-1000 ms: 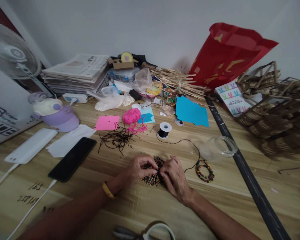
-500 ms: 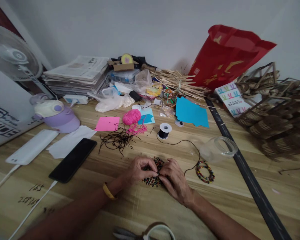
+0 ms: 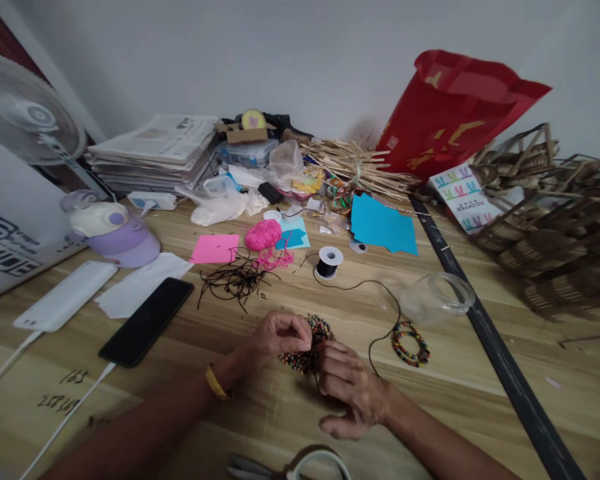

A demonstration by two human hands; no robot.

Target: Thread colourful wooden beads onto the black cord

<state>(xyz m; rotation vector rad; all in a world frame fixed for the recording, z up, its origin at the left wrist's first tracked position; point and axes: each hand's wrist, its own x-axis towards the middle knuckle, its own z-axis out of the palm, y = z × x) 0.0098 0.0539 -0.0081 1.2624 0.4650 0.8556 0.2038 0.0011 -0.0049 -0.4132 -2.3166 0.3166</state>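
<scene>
I have the bead pile (image 3: 296,362) in the table's (image 3: 240,427) near half, between the left hand (image 3: 285,333) and the right hand (image 3: 353,383). My left thumb and fingertips pinch narrowly, on what I cannot tell; my right fingers curl, thumb spread, and I cannot tell whether they grip anything. Toward the near edge, open wood separates them from the scissors (image 3: 250,467); rightward, beaded rings (image 3: 421,358) bound my room. Half a second ago the fingertips met; now the right hand sits apart, nearer that edge
</scene>
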